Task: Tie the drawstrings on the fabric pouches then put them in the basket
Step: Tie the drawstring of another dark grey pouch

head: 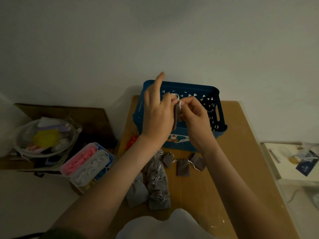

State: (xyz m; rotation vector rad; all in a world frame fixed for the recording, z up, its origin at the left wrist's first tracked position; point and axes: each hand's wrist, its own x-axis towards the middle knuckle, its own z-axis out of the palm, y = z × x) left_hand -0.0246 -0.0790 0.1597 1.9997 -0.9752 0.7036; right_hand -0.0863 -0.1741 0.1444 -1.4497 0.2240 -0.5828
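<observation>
A plain pale wall (pixel 155 35) fills the far side under dim, even light, and the brown desk (pixel 245 152) stands against it. To the left, lower down, lies a brown cardboard surface (pixel 96 116) with pale floor (pixel 34 195) nearer. To the right is a white side table (pixel 286 178) with small clutter on it.

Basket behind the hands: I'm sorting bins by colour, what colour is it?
The basket is blue; head view shows it.

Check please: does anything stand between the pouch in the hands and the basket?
Nothing visible does. The pouch, held by the left hand and right hand, is right by the basket, whose top is open.
</observation>
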